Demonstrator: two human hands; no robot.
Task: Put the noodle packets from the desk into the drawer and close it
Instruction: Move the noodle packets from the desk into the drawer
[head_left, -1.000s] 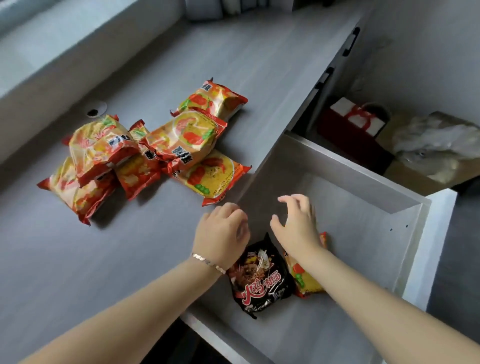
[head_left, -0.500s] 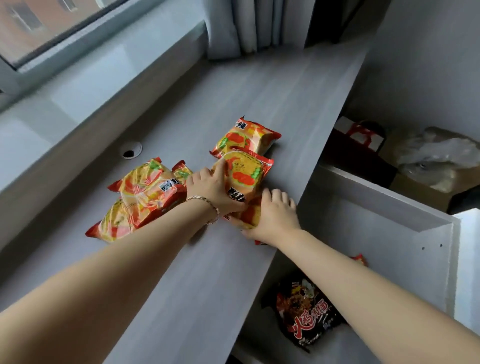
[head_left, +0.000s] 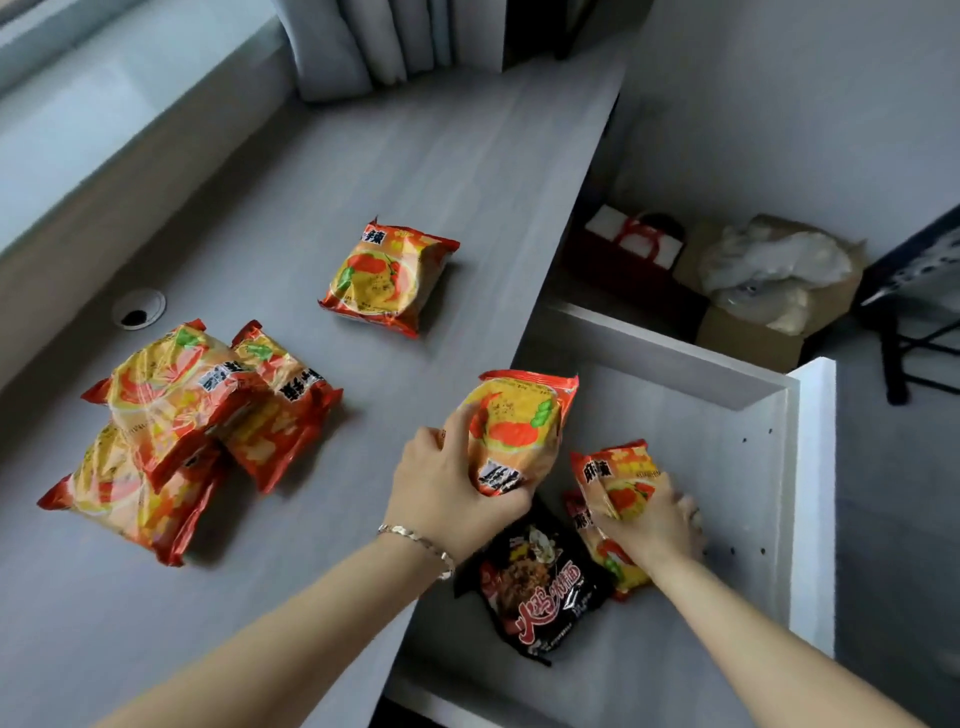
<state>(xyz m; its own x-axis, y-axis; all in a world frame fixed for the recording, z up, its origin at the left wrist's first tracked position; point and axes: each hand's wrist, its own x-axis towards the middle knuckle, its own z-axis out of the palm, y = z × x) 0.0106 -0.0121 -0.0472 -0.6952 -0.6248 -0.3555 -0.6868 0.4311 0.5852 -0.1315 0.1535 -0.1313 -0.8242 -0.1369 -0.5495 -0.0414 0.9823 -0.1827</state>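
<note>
My left hand (head_left: 447, 493) grips an orange noodle packet (head_left: 514, 426) at the desk edge, over the open white drawer (head_left: 727, 467). My right hand (head_left: 654, 525) holds another orange packet (head_left: 621, 475) down inside the drawer, above a third orange packet (head_left: 608, 556) lying there. A black noodle packet (head_left: 540, 582) lies on the drawer floor near the front. On the grey desk (head_left: 415, 171) one orange packet (head_left: 387, 278) lies alone, and a pile of several orange packets (head_left: 182, 421) sits at the left.
A round cable hole (head_left: 138, 308) is in the desk near the window sill. Beyond the drawer stand a red gift bag (head_left: 631, 260) and a cardboard box with white plastic (head_left: 769, 280). A dark chair (head_left: 914, 291) is at the right.
Both hands lifted a packet each off the desk and carried them right to the drawer. The camera view has tilted down again.
</note>
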